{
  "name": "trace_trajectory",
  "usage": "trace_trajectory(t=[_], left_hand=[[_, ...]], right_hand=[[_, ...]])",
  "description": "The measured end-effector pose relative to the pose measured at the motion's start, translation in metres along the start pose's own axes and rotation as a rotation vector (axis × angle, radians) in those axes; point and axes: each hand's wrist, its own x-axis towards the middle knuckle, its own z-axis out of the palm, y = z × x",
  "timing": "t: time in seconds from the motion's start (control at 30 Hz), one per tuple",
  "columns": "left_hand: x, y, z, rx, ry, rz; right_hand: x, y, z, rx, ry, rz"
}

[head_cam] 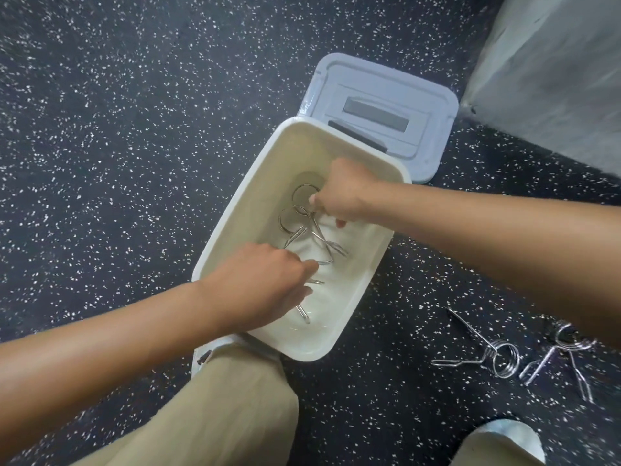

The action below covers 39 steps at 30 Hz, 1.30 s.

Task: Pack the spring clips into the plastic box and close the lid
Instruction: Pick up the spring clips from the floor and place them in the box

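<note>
A cream plastic box (235, 230) stands open on the speckled floor, its pale blue lid (386, 112) lying flat beyond its far end. Both hands are down inside the box. My right hand (342, 196) grips a chrome spring clip (304, 210) by its coil at the far end. My left hand (258, 284) holds another spring clip (304, 314) at the near end; its legs stick out below my fingers. Two more spring clips lie on the floor to the right, one (500, 358) beside another (568, 351).
My knee in beige trousers (235, 398) touches the box's near corner. A second knee or shoe (500, 442) is at the bottom right. A grey slanted surface (554, 72) fills the top right corner. Dark speckled floor (117, 129) surrounds everything.
</note>
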Motion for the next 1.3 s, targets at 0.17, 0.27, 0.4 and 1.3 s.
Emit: trace_trajectory(t=[0.17,0.27,0.4,1.3], left_hand=[[0.008,0.003,-0.016,-0.034,0.08,-0.043],[0.017,0.01,-0.029,-0.048,0.153,-0.057],[0.034,0.033,-0.044,-0.03,0.212,0.018],[0.162,0.247,0.052,0.181,-0.193,0.566]], right_hand=[[-0.048,0.031,-0.028,0.144,0.053,-0.119],[-0.077,0.061,-0.043,0.14,0.077,-0.098],[-0.116,0.107,-0.062,0.102,0.099,-0.001],[-0.194,0.409,0.051,0.032,0.233,0.256]])
